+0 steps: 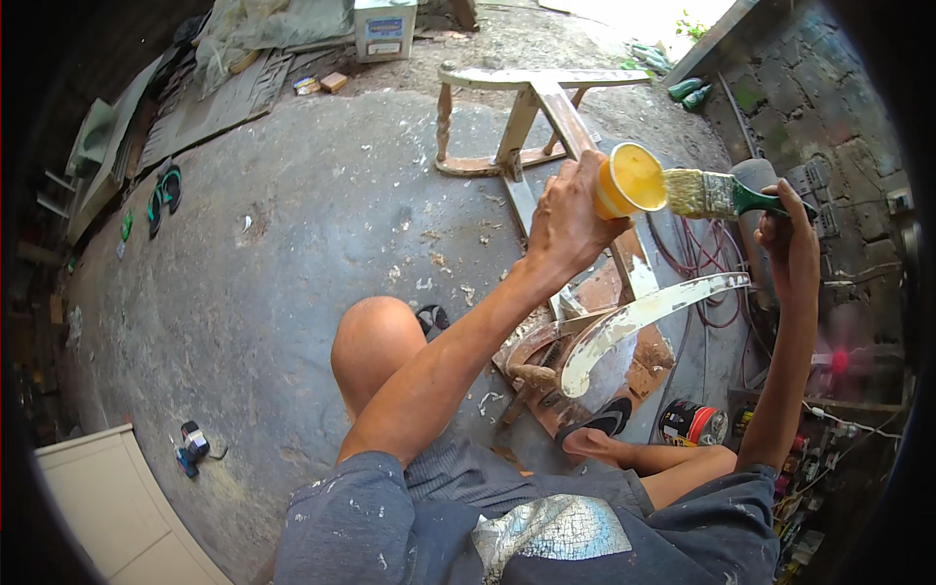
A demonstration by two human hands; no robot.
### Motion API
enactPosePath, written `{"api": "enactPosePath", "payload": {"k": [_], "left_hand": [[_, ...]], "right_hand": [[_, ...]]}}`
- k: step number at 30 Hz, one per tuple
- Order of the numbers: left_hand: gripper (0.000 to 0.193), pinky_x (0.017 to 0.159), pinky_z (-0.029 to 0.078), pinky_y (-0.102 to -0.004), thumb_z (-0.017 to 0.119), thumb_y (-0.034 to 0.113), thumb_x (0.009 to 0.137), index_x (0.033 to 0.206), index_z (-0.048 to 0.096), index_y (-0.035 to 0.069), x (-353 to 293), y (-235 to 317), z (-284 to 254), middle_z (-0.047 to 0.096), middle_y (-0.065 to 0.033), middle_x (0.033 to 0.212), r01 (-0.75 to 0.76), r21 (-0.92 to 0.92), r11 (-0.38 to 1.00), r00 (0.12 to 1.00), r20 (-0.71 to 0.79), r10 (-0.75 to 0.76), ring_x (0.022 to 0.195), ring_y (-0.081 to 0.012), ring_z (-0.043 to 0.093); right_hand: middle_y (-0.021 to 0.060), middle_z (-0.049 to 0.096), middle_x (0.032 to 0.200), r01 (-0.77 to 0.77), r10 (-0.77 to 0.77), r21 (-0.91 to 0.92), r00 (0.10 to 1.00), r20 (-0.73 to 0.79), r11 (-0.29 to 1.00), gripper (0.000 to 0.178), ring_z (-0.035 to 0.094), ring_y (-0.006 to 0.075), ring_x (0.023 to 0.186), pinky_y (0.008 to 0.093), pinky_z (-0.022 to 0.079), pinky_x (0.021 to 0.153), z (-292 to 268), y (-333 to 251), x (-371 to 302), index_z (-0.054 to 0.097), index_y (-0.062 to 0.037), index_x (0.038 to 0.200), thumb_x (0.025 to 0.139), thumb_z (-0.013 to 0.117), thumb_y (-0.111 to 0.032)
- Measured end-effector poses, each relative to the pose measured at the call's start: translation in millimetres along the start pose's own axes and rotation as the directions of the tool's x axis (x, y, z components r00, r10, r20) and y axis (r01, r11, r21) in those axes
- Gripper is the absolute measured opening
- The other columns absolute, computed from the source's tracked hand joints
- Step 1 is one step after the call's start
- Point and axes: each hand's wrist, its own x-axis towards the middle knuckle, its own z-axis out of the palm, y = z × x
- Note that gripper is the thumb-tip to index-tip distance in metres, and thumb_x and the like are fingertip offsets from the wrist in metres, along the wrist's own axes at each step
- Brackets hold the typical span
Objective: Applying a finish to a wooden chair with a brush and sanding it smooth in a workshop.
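In my left hand (568, 216) is a small cup (612, 190) of yellow liquid, tilted so its open top faces right. My right hand (788, 226) grips the green handle of a paintbrush (707, 194). The brush's pale, yellowish bristles point left and come right up to the cup's rim; whether they touch it I cannot tell. Below and beyond my hands lies a wooden chair (639, 317) on its side, its white paint worn down to brown wood in patches. Its curved arm is nearest me, beside my foot.
A black and red can (694, 423) lies near my right leg. Coiled hoses (717, 255) run along the block wall (834, 117). A white bucket (384, 29) stands at the back. Dark slippers (164, 198) and a cordless drill (192, 445) lie to the left, near a cream panel (122, 502).
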Motion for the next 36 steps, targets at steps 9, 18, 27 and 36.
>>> {"api": "enactPosePath", "payload": {"k": [9,18,27,36], "left_hand": [[0.062,0.08,0.049,-0.0452,0.082,0.023,0.064,0.111,0.046,0.005,3.5,-5.6,11.7,0.058,-0.0183,0.105,0.005,-0.082,0.997,0.999,0.036,-0.002,0.095,-0.0363,0.06],[0.058,0.074,0.05,-0.0452,0.081,0.028,0.066,0.103,0.042,0.005,18.6,-16.2,13.8,0.06,-0.0192,0.093,0.002,-0.172,0.985,0.999,-0.031,-0.008,0.088,-0.0366,0.061],[0.064,0.083,0.051,-0.0395,0.082,0.029,0.068,0.114,0.044,0.005,18.8,-6.0,15.6,0.063,-0.016,0.105,0.085,-0.092,0.992,0.994,0.083,-0.077,0.1,-0.0294,0.062],[0.06,0.08,0.048,-0.0466,0.078,0.026,0.068,0.112,0.043,0.004,18.2,0.5,8.3,0.056,-0.0218,0.099,0.062,-0.209,0.976,0.997,0.059,-0.05,0.094,-0.0395,0.058]], "right_hand": [[0.0004,0.058,0.064,-0.061,0.057,0.223,0.998,0.025,0.973,0.025,0.055,0.0068,0.055,0.0215,0.047,0.053,19.0,31.3,-5.4,0.062,-0.0064,0.092,0.091,0.057,-0.031],[0.001,0.06,0.063,-0.084,0.103,0.44,0.995,-0.02,0.894,0.021,0.056,0.0086,0.056,0.0243,0.049,0.055,-6.2,60.6,0.0,0.063,-0.0076,0.09,0.09,0.058,-0.028],[0.0077,0.066,0.078,0.033,-0.043,0.722,0.999,-0.004,0.691,0.022,0.064,0.0161,0.073,0.031,0.054,0.072,18.6,59.2,53.1,0.063,-0.0035,0.098,0.089,0.057,-0.022],[0.0086,0.066,0.094,0.108,-0.12,0.104,0.987,0.109,0.989,0.027,0.064,0.0162,0.088,0.0333,0.055,0.08,75.4,77.6,192.7,0.061,-0.0034,0.106,0.085,0.061,-0.021]]}}
